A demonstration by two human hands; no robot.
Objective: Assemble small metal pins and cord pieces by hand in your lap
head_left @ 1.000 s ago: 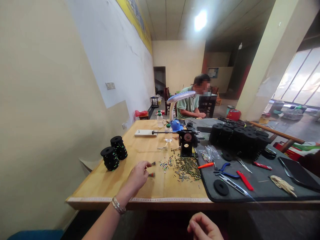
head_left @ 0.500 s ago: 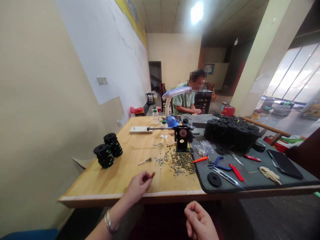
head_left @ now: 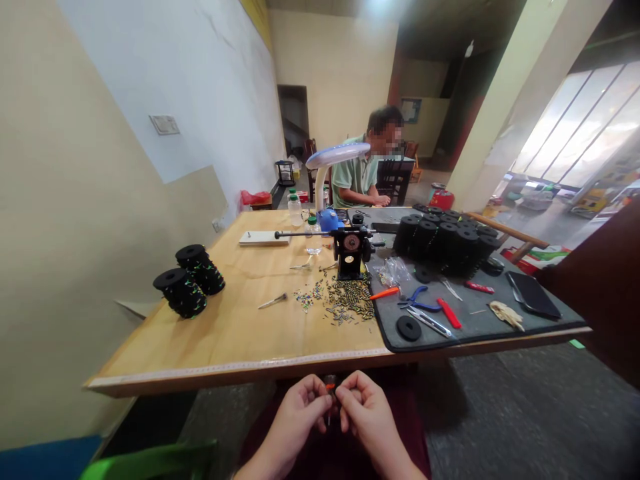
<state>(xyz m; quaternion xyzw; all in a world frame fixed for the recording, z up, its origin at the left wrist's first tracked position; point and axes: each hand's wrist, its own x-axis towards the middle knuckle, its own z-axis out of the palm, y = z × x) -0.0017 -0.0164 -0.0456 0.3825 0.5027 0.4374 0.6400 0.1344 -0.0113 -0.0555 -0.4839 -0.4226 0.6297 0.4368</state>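
Observation:
My left hand (head_left: pixel 303 407) is in front of the table's near edge, thumb and fingers pinched on a small orange-and-dark piece (head_left: pixel 330 385) too small to name. Close beside it, my right hand (head_left: pixel 369 405) is closed too, its fingertips almost meeting the left ones. What its pinch holds, if anything, is hidden. Both hands hang above the dark lap, past the table edge. On the tabletop beyond them lie a pile of small metallic parts (head_left: pixel 350 300) and a scatter of tiny coloured bits (head_left: pixel 309 297). A slim brush-like tool (head_left: pixel 273 301) lies left of these.
A black hand-cranked winder (head_left: pixel 349 257) stands behind the pile. Two wound black spools (head_left: pixel 181 293) are at left; many more spools (head_left: pixel 440 243) crowd the grey mat (head_left: pixel 385 333), with pliers (head_left: pixel 423 300) and a red-handled tool (head_left: pixel 449 313). A lamp (head_left: pixel 330 217) and a seated person (head_left: pixel 355 180) are behind.
My left hand has moved from above the table to the lap with the small orange piece, and my right hand has come up beside it. The view has tilted down.

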